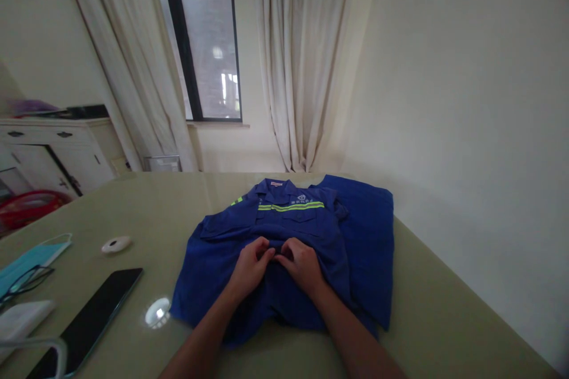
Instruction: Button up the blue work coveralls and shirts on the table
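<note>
Grip of the left hand is closing thumb against fingers on the front of a blue work shirt, and the right hand is pinching the same cloth just beside it, thumb tips nearly meeting; the exact part between the fingertips is too small to make out. The shirt is lying face up on the table, collar pointing away from the person, the lower cloth rumpling around the forearms. A yellow-green reflective stripe is crossing the chest, with white lettering showing above it. Folded blue cloth is resting at the right, the shirt overlapping its near side. Left of the shirt, a dark-screened phone is lying at an angle, and a small white oval object is sitting beyond it. Further left, dark-framed glasses are resting against a light blue face mask, a white block is lying nearer, and a white cable is curving over the phone's near end. Behind the table, pale curtains are hanging on both sides of a dark-framed window, and a white cabinet is standing at the left.
</note>
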Action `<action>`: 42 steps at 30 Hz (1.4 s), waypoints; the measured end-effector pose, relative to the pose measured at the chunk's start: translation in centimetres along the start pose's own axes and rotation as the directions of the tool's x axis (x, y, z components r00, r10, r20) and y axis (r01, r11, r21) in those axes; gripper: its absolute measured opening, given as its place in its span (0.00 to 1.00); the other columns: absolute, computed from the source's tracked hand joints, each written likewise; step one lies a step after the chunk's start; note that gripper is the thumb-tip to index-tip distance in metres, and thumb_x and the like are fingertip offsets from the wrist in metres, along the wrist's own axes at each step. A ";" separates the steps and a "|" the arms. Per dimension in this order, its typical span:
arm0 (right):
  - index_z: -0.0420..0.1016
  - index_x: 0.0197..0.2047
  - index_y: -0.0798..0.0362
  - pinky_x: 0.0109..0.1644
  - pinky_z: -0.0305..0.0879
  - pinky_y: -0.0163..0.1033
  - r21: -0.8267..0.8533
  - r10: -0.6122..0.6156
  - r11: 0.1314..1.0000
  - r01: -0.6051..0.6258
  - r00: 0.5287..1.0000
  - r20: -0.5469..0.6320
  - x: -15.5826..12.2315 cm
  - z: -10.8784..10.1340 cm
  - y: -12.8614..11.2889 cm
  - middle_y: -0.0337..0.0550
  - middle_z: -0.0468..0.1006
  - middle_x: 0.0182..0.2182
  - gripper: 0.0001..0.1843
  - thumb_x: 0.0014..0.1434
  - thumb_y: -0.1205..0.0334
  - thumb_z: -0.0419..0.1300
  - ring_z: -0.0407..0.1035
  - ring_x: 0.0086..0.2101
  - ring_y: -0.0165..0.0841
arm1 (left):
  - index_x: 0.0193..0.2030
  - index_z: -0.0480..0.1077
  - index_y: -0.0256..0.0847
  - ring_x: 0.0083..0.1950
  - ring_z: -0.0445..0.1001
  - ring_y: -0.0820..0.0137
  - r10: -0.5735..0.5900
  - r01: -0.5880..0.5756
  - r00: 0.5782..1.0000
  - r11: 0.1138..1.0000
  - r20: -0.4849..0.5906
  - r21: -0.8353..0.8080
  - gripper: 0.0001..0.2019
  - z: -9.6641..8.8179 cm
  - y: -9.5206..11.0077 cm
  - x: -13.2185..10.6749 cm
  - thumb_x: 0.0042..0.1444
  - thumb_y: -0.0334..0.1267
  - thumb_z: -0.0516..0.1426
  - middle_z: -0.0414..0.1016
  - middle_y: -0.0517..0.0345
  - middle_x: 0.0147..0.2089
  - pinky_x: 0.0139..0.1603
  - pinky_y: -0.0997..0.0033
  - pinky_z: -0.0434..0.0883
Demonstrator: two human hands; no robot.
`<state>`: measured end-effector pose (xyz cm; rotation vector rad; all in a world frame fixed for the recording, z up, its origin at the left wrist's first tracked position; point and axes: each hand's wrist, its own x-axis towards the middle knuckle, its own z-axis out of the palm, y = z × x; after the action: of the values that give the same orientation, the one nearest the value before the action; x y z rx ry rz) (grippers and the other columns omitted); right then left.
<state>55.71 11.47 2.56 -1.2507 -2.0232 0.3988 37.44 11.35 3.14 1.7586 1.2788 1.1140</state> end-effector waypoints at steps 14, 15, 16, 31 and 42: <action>0.79 0.50 0.41 0.36 0.64 0.37 -0.275 0.215 0.951 -0.140 0.940 0.266 -0.7 -0.5 -2.2 0.38 0.82 0.32 0.15 0.59 0.56 0.68 0.77 0.35 0.37 | 0.34 0.71 0.40 0.26 0.77 0.65 -0.396 0.352 0.860 0.917 0.323 0.187 0.16 -2.8 -0.5 -1.2 0.62 0.51 0.52 0.76 0.56 0.29 0.27 0.70 0.69; 0.79 0.51 0.41 0.36 0.64 0.38 -0.317 0.226 0.938 -0.138 0.939 0.261 -0.7 -0.5 -2.5 0.39 0.82 0.32 0.15 0.59 0.55 0.68 0.78 0.35 0.38 | 0.35 0.72 0.40 0.28 0.78 0.64 -0.353 0.298 0.906 0.924 0.232 0.241 0.15 -2.6 -0.8 -1.0 0.62 0.50 0.53 0.77 0.55 0.29 0.29 0.69 0.69; 0.78 0.51 0.41 0.37 0.65 0.39 -0.354 0.226 0.926 -0.129 0.941 0.250 -0.7 -0.4 -2.7 0.41 0.83 0.33 0.15 0.60 0.54 0.67 0.78 0.35 0.39 | 0.36 0.74 0.41 0.31 0.79 0.63 -0.295 0.240 0.942 0.926 0.159 0.292 0.14 -2.4 -1.1 -0.9 0.61 0.48 0.54 0.79 0.54 0.31 0.32 0.69 0.69; 0.76 0.40 0.52 0.36 0.63 0.35 -0.463 -0.079 0.875 0.143 0.985 0.155 1.0 2.0 -2.5 0.46 0.79 0.37 0.11 0.72 0.63 0.53 0.75 0.36 0.34 | 0.39 0.73 0.37 0.32 0.76 0.64 -0.405 0.410 0.912 0.907 0.067 -0.095 0.24 -0.4 -1.5 0.1 0.55 0.60 0.57 0.75 0.54 0.32 0.30 0.66 0.74; 0.77 0.39 0.52 0.36 0.60 0.35 -0.380 -0.302 0.889 0.257 0.951 -0.063 0.3 2.1 -1.9 0.41 0.77 0.32 0.13 0.73 0.63 0.53 0.72 0.32 0.31 | 0.35 0.71 0.43 0.33 0.73 0.67 0.013 0.008 0.980 0.995 -0.201 0.104 0.10 -0.8 -0.3 0.3 0.61 0.46 0.55 0.76 0.60 0.31 0.36 0.70 0.66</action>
<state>52.92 11.10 2.32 -1.1356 -2.1951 -0.2022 36.68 11.74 3.27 1.7576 1.4795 1.2734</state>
